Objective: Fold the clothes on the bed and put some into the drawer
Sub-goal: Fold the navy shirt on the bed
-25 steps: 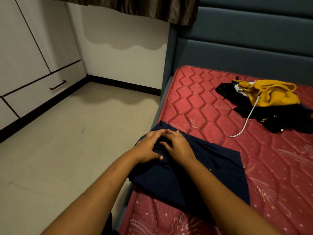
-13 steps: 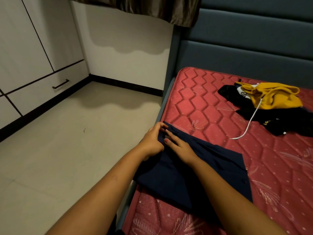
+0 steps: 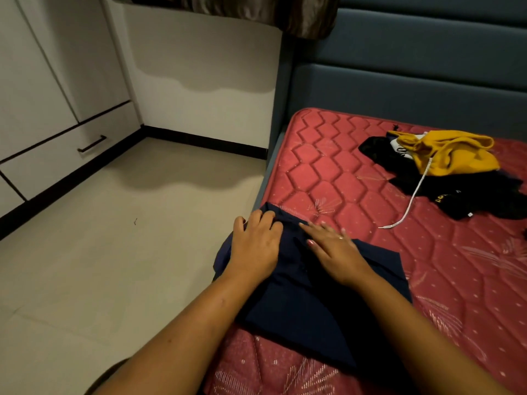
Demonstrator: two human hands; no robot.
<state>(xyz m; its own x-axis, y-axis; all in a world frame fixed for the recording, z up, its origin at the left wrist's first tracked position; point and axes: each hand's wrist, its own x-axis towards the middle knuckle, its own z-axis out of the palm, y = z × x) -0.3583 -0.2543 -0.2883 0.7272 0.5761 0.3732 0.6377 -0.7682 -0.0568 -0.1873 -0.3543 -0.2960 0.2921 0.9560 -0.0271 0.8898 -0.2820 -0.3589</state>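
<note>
A dark navy garment (image 3: 302,303), partly folded, lies at the near left edge of the red quilted mattress (image 3: 336,166). My left hand (image 3: 256,243) lies on its far left corner, fingertips bent over the cloth edge. My right hand (image 3: 333,249) rests flat on the garment beside it, fingers straight. Further back on the right lies a pile: a yellow hoodie (image 3: 447,152) with a white drawstring on top of black clothes (image 3: 479,198). A white drawer (image 3: 65,155) with a dark handle sits low in the cupboard wall at left.
Pale floor (image 3: 128,238) stretches between the bed and the cupboards. A blue padded headboard (image 3: 413,78) stands behind the mattress. A brown curtain (image 3: 256,10) hangs at the top. A black skirting runs along the wall.
My hands have come apart from pinching the garment's far corner; the right one now lies flat and the left one sits over the corner. The camera moved closer.
</note>
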